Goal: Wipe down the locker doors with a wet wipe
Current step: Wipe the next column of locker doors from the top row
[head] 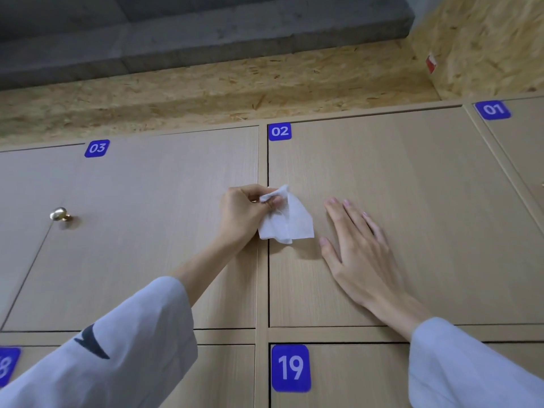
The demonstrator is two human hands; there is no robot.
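A white wet wipe [290, 222] hangs crumpled from my left hand [245, 212], which pinches its top edge at the gap between locker door 03 [147, 231] and locker door 02 [426, 216]. The wipe lies against the left part of door 02. My right hand [357, 248] lies flat with straight fingers on door 02, just right of the wipe and apart from it. Both doors are pale wood with blue number labels.
A brass knob [59, 214] sticks out of door 03 at the left. Door 01 [524, 148] is at the far right, and door 19 [353, 375] is below door 02. An OSB board strip [206, 92] and grey concrete run above the lockers.
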